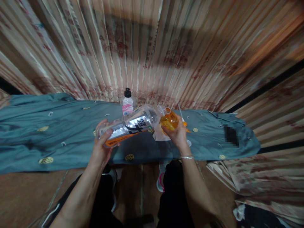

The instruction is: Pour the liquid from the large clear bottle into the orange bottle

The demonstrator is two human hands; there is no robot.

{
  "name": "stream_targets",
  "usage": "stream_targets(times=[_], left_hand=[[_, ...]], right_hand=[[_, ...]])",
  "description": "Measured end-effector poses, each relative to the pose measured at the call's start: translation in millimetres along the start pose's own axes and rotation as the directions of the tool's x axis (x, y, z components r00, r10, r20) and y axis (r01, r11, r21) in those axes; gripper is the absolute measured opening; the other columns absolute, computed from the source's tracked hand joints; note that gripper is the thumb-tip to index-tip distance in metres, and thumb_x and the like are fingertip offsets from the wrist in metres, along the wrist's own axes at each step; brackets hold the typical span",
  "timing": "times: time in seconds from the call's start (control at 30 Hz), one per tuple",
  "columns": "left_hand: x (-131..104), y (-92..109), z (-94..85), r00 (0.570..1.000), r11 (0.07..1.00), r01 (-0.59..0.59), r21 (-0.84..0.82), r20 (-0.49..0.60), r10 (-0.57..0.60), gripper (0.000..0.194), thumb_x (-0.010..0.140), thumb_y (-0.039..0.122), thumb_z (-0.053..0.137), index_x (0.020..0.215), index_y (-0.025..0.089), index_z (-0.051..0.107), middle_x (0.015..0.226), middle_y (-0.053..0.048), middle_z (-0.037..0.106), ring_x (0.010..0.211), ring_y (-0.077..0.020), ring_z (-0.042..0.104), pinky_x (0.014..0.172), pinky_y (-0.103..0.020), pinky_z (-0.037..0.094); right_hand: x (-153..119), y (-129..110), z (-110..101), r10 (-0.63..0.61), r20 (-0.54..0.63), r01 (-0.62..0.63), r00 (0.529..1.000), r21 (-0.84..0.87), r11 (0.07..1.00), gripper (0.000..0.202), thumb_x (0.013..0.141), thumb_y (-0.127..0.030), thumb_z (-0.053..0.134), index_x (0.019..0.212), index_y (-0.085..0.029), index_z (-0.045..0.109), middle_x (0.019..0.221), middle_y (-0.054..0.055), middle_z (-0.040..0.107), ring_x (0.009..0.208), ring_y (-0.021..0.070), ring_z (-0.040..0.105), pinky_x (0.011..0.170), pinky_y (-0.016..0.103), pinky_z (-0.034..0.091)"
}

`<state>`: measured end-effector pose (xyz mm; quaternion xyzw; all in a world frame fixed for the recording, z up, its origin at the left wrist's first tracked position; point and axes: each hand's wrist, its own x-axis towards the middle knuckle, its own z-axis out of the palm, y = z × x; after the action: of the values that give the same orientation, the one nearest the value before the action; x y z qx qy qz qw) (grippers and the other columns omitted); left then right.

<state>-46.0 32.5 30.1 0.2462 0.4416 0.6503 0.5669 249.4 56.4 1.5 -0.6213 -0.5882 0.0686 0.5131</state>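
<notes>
- Left grip (101,148): fingers curled round the base end of a large clear bottle (133,125), thumb laid over the near side.
- Right grip (178,133): fingers closed part-way around a small orange see-through container (169,121), its round opening uppermost.
- Clear bottle spans the space between the two grips, slanted, neck toward the right grip. Silver label with dark characters, orange band along the lower edge.
- Bottle neck right at the container's rim; cannot tell whether they touch.
- Silver bangle (186,157) on the wrist just below the right grip.
- Under and left of the right grip: a pale flat piece (159,135), material unclear, partly hidden by the container.
- Just right of the right grip: an orange piece (187,129) near a thin pale stick (180,110); partly covered by the hand.
- Beyond the left grip, behind the clear bottle: upright black-capped bottle (127,104), pink on its label.
- Beneath both grips: long cloth-covered table (76,139), teal with yellow pineapple prints.
- Farther out, past the table: pleated, patterned curtain (133,60).
- Nearer the body, below the grips: dark trouser legs (174,190), shoe with pink trim (161,183).
</notes>
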Motion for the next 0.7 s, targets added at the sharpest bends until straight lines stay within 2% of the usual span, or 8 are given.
stream_targets(times=[0.23,0.5,0.7], left_hand=[[-3.2,0.2,3.9,1.0,1.0,0.009,-0.002,0.023,-0.009,0.068,0.055,0.033,0.091,0.119,0.03,0.066,0.12,-0.004,0.071,0.08,-0.0205,0.069,0.047,-0.025,0.055],[-3.5,-4.7,0.8,0.998,1.0,-0.009,-0.028,0.057,0.01,0.068,0.06,0.029,0.088,0.124,0.031,0.066,0.125,-0.004,0.071,0.084,-0.0216,0.07,0.051,-0.027,0.059],[-1.8,-8.7,-6.2,0.997,0.998,-0.038,-0.058,0.067,0.042,0.066,0.058,0.024,0.089,0.121,0.031,0.07,0.121,-0.003,0.074,0.087,-0.0214,0.073,0.054,-0.026,0.06]], right_hand=[[4.6,5.7,0.0,-0.004,-0.055,0.002,0.998,-0.048,0.999,0.068,0.069,-0.039,0.088,0.131,-0.02,0.064,0.116,0.012,0.083,0.102,0.0319,0.081,0.09,0.045,0.066],[6.6,10.5,6.1,0.0,-0.078,0.002,0.997,0.033,0.999,0.066,0.072,-0.05,0.085,0.127,-0.018,0.065,0.113,0.014,0.082,0.101,0.0311,0.08,0.089,0.047,0.066],[4.7,11.7,6.0,0.004,-0.073,0.001,0.997,0.059,0.998,0.068,0.075,-0.055,0.082,0.128,-0.017,0.064,0.117,0.015,0.081,0.105,0.0318,0.079,0.093,0.05,0.066]])
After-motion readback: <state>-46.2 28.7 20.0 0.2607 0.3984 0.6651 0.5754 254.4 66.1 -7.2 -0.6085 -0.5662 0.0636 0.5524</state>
